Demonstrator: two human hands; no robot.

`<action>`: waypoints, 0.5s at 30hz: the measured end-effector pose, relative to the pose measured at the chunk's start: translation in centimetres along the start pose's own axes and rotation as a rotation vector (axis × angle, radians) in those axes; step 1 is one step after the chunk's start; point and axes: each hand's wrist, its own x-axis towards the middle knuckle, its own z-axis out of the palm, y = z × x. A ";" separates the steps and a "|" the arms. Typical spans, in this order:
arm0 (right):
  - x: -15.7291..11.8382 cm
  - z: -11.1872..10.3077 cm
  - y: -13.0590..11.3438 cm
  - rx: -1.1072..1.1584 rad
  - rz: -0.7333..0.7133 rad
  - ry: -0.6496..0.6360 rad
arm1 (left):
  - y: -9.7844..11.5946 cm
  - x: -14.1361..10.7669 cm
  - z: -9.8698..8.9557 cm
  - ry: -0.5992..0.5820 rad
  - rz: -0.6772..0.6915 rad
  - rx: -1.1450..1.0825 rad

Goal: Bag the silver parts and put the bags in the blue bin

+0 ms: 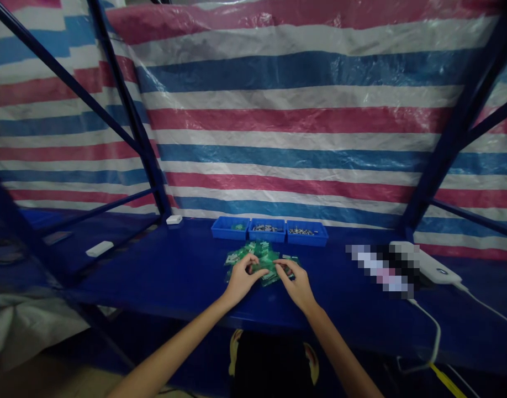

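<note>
Green plastic packets [259, 250] lie in a loose pile on the blue table [174, 265], in front of three small blue trays. At the pile's left front edge, my left hand [243, 276] has its thumb and fingers curved and parted. My right hand [295, 281] is at the right front of the pile, its thumb and forefinger close together at a green packet. What lies between those right fingertips is too small to make out. Both hands touch or hover just over the packets.
The left blue tray [230, 235] has a little green in it; the middle [267, 237] and right [306, 240] trays hold small metal parts. A white power bank [431, 265] with cables lies at right beside a blurred-out item. Small white boxes [174, 220] [99, 249] are at left.
</note>
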 end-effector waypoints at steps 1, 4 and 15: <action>0.0 0.0 -0.1 0.016 0.003 -0.004 | 0.0 0.1 0.3 0.031 -0.014 -0.037; -0.1 0.1 -0.1 0.046 0.004 0.008 | -0.2 0.4 1.0 0.070 -0.049 -0.131; 0.0 0.0 -0.2 0.066 -0.066 0.051 | 0.8 -0.2 0.8 0.090 0.098 -0.055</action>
